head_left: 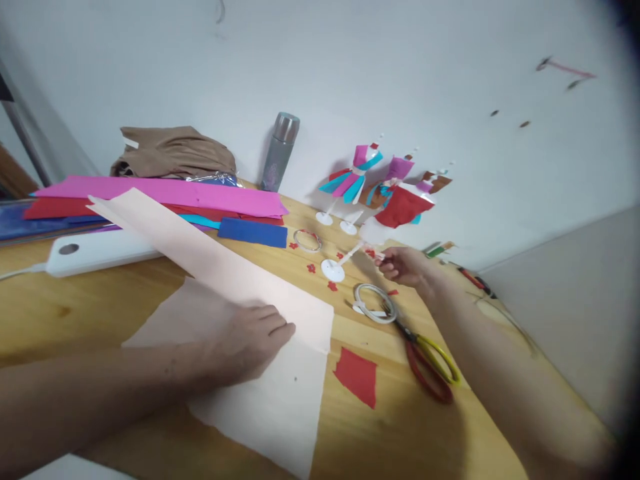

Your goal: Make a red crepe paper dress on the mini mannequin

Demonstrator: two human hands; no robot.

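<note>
My left hand (257, 340) rests with curled fingers on a pale pink sheet (280, 407). Its fingertips are hidden, so I cannot tell whether anything is in them. A folded strip of the same pale pink material (210, 250) slants away above this hand. My right hand (400, 265) is closed in a pinch on a small pale pink piece (381, 256), too small to make out well. It is beside a doll-size dress form (403, 207) in a red top, whose white round base (333, 270) stands on the table. Small red flower cutouts (311, 268) lie near that base.
Scissors with red and yellow handles (433, 367) and a white ring (373, 303) lie below my right forearm. A red scrap (356, 377) is nearby. Coloured sheets (165, 193), a white power bank-like box (100, 250), a flask (281, 152) and brown cloth (175, 150) sit farther back.
</note>
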